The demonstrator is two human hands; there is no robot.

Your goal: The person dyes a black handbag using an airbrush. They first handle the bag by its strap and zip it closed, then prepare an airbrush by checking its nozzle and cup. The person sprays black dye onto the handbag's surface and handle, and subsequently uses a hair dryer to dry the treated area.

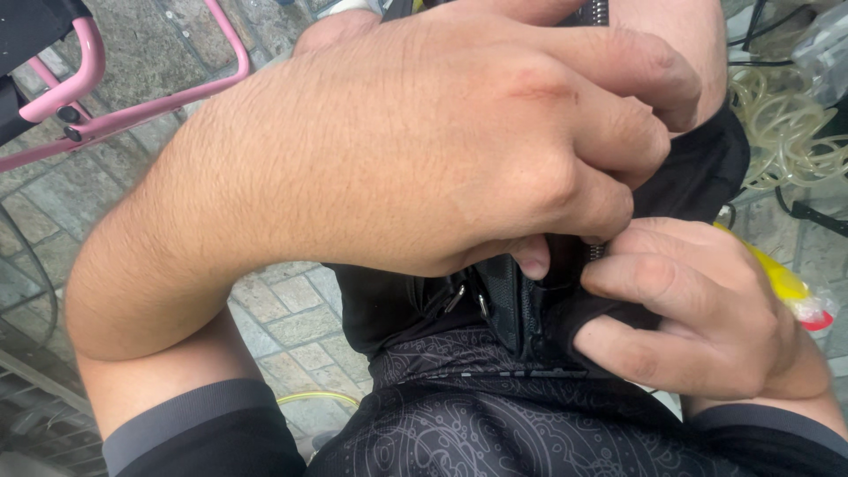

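Close above the black bag (530,309): left hand (459,141) clenched, pinching its zipper (594,251); right hand (698,305) just below, gripping the bag's fabric edge.

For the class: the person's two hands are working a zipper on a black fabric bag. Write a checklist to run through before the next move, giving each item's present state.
1. Left hand pinches at the metal zipper: ok.
2. Right hand grips the black fabric bag beside the zipper: ok.
3. Zipper slider visible: cannot tell, fingers cover it.
4. Fabric clear of the zipper teeth: cannot tell.
5. Bag steadied on the lap, above the black patterned shorts: ok.
6. Pale coiled tubing lies apart from the hands: ok.
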